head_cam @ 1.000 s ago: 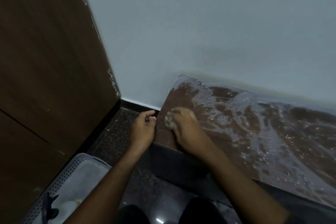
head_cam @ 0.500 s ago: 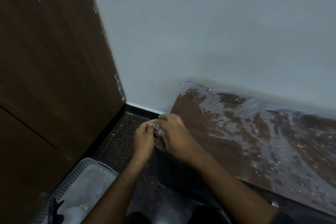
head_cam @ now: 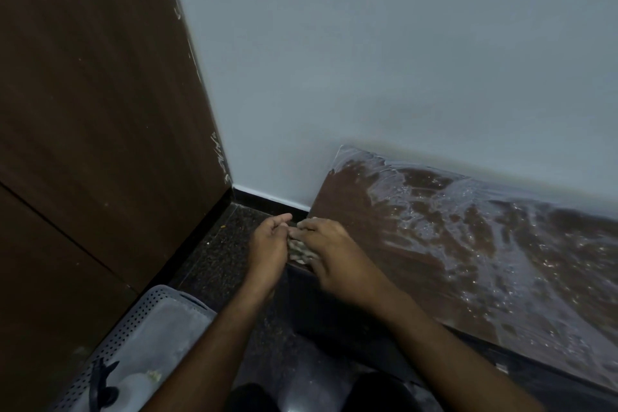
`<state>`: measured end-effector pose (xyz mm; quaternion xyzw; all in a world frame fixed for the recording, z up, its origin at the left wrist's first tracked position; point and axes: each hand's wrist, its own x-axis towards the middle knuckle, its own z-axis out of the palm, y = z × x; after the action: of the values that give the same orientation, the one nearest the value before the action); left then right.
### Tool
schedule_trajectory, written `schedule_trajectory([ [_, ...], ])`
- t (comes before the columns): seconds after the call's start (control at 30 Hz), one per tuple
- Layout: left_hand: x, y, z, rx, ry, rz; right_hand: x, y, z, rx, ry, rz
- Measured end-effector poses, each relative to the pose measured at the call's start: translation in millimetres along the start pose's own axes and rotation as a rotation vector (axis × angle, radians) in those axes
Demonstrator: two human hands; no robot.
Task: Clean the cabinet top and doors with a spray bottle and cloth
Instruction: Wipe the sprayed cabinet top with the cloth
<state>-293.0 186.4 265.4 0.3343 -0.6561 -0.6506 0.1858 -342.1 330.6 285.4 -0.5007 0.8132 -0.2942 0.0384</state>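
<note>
A: Where does the cloth (head_cam: 298, 250) lie?

B: At the near left corner of the cabinet top (head_cam: 418, 244), bunched between the two hands. The right hand (head_cam: 329, 256) covers it from above and the right, fingers curled onto it; the left hand (head_cam: 269, 246) meets it from the left, off the cabinet edge, its fingertips pinched at the cloth's upper end.

A: Which hand is nearer?

B: Both touch it. The wet, foamy streaks lie to the right of the cloth, so a wiping stroke would probably run rightward, along the top's long axis beside the wall (head_cam: 401, 77).

A: Any containers?

B: A perforated grey basket (head_cam: 133, 321) on the floor, lower left, holds a spray bottle (head_cam: 132, 388) with a black trigger.
</note>
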Motion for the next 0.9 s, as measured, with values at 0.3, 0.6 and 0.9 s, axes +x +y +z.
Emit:
schedule_trajectory([
  [0.3, 1.0, 4.1, 7.2, 0.245, -0.046, 0.147, 0.4, 7.5, -2.9, -0.042, 0.117, 0.158],
  [0.6, 6.6, 1.3, 9.2, 0.203, -0.056, 0.159, -51.8, 25.6, -21.7, -0.125, 0.090, 0.180],
  [0.9, 2.0, 7.2, 9.3, 0.143, -0.017, 0.072, 25.3, 22.5, -4.0, -0.071, 0.164, 0.211],
])
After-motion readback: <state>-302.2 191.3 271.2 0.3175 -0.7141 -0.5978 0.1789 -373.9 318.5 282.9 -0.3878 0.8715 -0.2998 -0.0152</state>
